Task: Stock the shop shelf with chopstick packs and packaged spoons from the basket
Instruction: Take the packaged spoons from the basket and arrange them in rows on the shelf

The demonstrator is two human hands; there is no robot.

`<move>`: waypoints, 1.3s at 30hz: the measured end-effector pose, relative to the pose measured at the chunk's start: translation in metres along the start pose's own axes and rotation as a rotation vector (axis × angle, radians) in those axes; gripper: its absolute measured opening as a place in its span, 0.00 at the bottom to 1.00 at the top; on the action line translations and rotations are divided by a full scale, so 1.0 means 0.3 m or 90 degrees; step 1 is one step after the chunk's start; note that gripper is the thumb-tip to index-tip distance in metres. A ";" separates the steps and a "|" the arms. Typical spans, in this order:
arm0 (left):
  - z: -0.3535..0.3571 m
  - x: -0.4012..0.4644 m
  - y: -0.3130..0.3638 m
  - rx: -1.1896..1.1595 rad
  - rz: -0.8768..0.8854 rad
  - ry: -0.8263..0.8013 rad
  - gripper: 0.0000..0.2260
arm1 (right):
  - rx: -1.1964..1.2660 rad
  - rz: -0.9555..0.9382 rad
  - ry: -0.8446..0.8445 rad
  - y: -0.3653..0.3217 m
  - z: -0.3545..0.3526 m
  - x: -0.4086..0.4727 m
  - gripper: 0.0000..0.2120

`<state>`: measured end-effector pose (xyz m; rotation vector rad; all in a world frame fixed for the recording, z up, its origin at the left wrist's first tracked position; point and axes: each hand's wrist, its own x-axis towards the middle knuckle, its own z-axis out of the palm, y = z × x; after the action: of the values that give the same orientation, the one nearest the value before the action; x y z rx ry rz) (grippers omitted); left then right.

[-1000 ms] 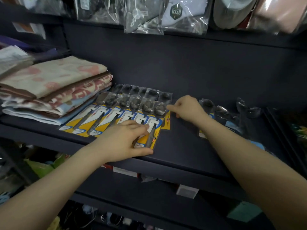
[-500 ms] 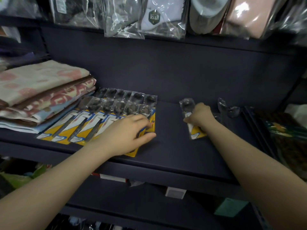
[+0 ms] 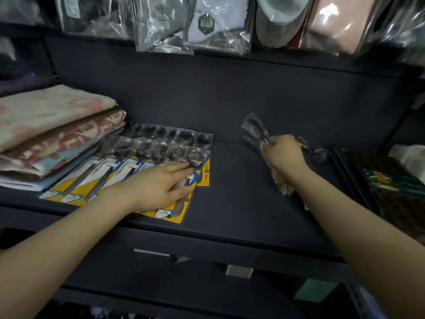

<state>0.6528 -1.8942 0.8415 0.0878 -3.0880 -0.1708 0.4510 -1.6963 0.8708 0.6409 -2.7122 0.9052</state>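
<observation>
Several packaged spoons (image 3: 128, 162) on yellow-and-white cards lie in overlapping rows on the dark shelf (image 3: 232, 196), left of centre. My left hand (image 3: 161, 185) rests flat on the rightmost packs of that row, fingers spread, holding nothing. Further right, my right hand (image 3: 284, 155) is closed around a packaged spoon (image 3: 255, 130) in clear plastic, lifted and tilted, its bowl end pointing to the back left. More spoon packs (image 3: 318, 154) lie behind that hand, partly hidden. No basket or chopstick pack is in view.
Folded towels (image 3: 53, 134) are stacked at the shelf's left end. Dark patterned boxes (image 3: 391, 183) sit at the right. Bagged goods (image 3: 207, 24) hang from the shelf above. A lower shelf with price tags (image 3: 239, 271) runs beneath.
My right hand left the spoon row, moved right, closed on a spoon pack and lifted it off the shelf. My left hand stayed on the row, sliding slightly right. The view shifted right.
</observation>
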 end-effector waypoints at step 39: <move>0.001 -0.028 0.092 0.003 0.110 -0.026 0.43 | -0.137 -0.099 -0.151 -0.112 0.083 0.074 0.09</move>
<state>0.6596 -1.8665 0.8441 -0.1853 -3.1158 -0.1597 0.4455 -1.7430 0.8759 0.9490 -2.8597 0.5194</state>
